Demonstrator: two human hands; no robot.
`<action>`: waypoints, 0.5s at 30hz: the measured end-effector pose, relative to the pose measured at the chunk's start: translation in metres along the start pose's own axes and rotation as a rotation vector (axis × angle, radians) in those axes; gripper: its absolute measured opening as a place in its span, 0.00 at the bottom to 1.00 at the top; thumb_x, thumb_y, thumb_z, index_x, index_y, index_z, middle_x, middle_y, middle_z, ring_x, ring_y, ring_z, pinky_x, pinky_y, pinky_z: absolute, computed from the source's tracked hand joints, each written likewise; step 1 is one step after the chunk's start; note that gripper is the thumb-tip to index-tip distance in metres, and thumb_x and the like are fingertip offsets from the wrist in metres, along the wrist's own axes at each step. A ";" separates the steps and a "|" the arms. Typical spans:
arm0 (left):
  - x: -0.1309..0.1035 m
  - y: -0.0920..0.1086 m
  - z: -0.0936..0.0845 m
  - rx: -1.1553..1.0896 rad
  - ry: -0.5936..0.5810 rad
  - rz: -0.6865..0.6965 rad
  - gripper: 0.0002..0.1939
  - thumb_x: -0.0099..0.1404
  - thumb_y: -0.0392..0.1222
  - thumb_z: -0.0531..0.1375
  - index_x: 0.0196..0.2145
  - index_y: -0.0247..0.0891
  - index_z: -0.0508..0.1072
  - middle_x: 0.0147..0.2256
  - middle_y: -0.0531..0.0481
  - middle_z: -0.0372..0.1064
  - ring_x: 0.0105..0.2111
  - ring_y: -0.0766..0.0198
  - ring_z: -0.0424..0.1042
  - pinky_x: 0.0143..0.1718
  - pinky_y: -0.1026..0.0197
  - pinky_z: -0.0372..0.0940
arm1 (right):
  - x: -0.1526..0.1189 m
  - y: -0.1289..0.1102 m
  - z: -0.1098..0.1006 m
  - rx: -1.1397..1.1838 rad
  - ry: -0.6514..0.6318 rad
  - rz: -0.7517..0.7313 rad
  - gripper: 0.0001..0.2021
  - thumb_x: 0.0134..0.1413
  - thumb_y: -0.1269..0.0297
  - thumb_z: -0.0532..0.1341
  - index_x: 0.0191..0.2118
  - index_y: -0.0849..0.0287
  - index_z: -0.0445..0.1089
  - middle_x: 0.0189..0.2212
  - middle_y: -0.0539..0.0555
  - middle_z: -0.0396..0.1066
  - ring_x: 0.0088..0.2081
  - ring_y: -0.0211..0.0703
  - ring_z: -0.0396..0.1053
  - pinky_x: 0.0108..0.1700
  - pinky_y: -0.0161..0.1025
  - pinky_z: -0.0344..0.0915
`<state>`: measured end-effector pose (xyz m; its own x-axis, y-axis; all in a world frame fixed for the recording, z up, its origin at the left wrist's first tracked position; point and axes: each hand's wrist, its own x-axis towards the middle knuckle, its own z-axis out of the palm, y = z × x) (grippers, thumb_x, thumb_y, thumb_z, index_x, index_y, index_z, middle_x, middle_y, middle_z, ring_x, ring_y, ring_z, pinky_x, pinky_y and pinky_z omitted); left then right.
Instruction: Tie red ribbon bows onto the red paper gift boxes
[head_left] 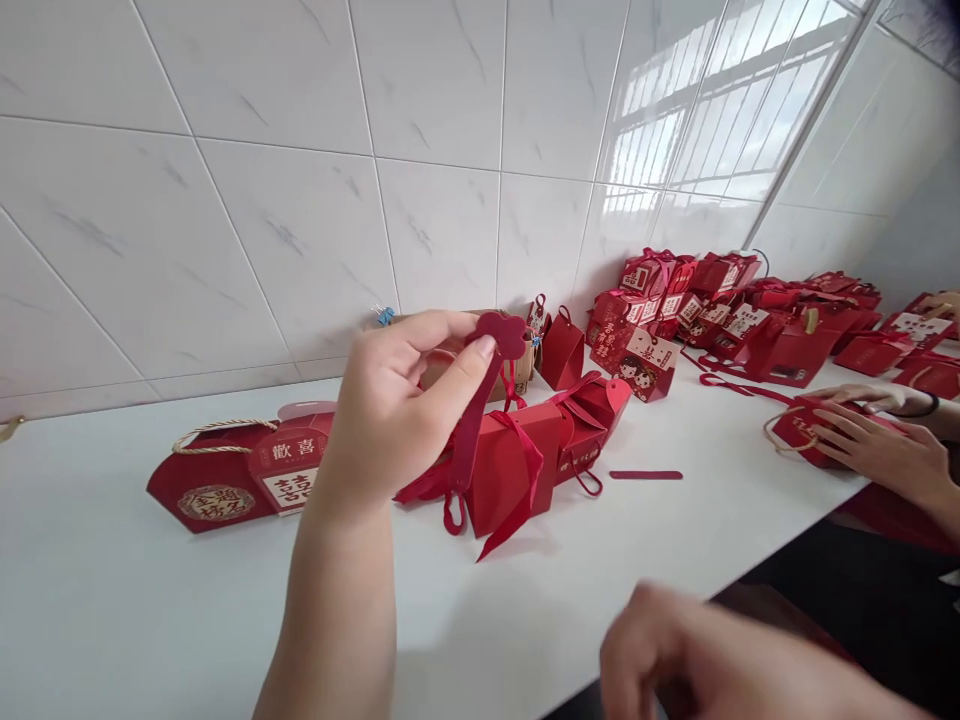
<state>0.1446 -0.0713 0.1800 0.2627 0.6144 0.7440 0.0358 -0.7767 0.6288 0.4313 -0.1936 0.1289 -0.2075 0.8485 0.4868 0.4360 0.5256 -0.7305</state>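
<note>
My left hand (420, 390) is raised over the table. Pinched between its thumb and fingers is a dark red strip (472, 425) with a flower-shaped end, its long part hanging down. Behind the strip stand red gift boxes (504, 470) with ribbon loops, partly covered by my hand. At the bottom edge, low by the table's front, my right hand (667, 650) is bent downward and smeared by motion; its fingers are mostly hidden. Left of my forearm is a red gift box with a rope handle (217, 470) and gold print.
Another flat red strip (646, 475) lies on the white table (435, 620). Many red boxes (739, 310) are piled along the tiled wall (285, 200). At the right, another person's hands (877, 435) rest on a red box (806, 430).
</note>
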 end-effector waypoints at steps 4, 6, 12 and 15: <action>-0.001 0.000 0.001 0.031 0.009 0.077 0.07 0.62 0.36 0.60 0.35 0.44 0.79 0.32 0.51 0.74 0.33 0.63 0.72 0.32 0.62 0.69 | 0.054 -0.049 0.061 -0.029 0.066 -0.076 0.03 0.51 0.68 0.66 0.34 0.56 0.76 0.29 0.52 0.76 0.31 0.38 0.74 0.32 0.33 0.73; -0.001 0.000 0.002 0.073 0.045 0.107 0.07 0.63 0.36 0.60 0.35 0.45 0.79 0.32 0.51 0.73 0.33 0.63 0.71 0.32 0.61 0.68 | 0.080 -0.050 0.060 -0.042 0.327 -0.173 0.10 0.49 0.69 0.67 0.39 0.54 0.76 0.36 0.52 0.76 0.37 0.40 0.73 0.38 0.35 0.74; -0.006 0.006 0.005 0.194 0.079 0.149 0.08 0.64 0.36 0.60 0.36 0.48 0.78 0.31 0.52 0.73 0.33 0.63 0.71 0.34 0.59 0.67 | 0.120 -0.024 0.063 0.262 0.235 -0.195 0.10 0.51 0.62 0.67 0.41 0.52 0.76 0.36 0.52 0.77 0.38 0.43 0.75 0.38 0.42 0.75; -0.007 0.008 0.011 0.212 0.097 0.150 0.08 0.63 0.38 0.61 0.36 0.49 0.78 0.32 0.53 0.74 0.33 0.62 0.72 0.32 0.58 0.69 | 0.119 -0.021 0.078 0.378 0.311 -0.219 0.08 0.51 0.65 0.67 0.39 0.50 0.76 0.35 0.50 0.77 0.37 0.43 0.76 0.40 0.44 0.76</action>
<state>0.1535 -0.0828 0.1776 0.1866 0.4927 0.8500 0.2072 -0.8654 0.4562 0.3290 -0.0989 0.1653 0.0360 0.6887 0.7241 0.0537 0.7222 -0.6896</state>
